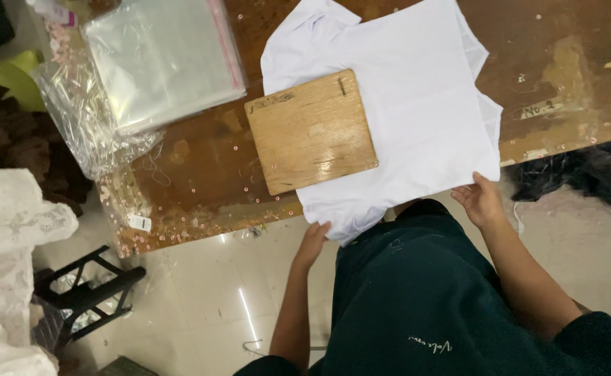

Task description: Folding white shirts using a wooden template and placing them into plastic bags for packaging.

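Observation:
A white T-shirt [417, 104] lies spread flat on a worn brown wooden table [201, 174], its lower hem hanging a little over the near edge. A rectangular plywood board [310, 131] rests on the shirt's left part, overlapping onto the bare table. My left hand [312, 240] grips the hem at the shirt's near left corner. My right hand [481, 200] holds the hem at the near right corner. Both forearms reach up from my dark green garment.
A stack of clear plastic bags [163, 59] and crumpled cellophane [86, 132] lie on the table's left end. A black stool [83, 292] stands on the pale floor below. White fabric [6, 264] is piled at the left, dark cloth [584, 177] at the right.

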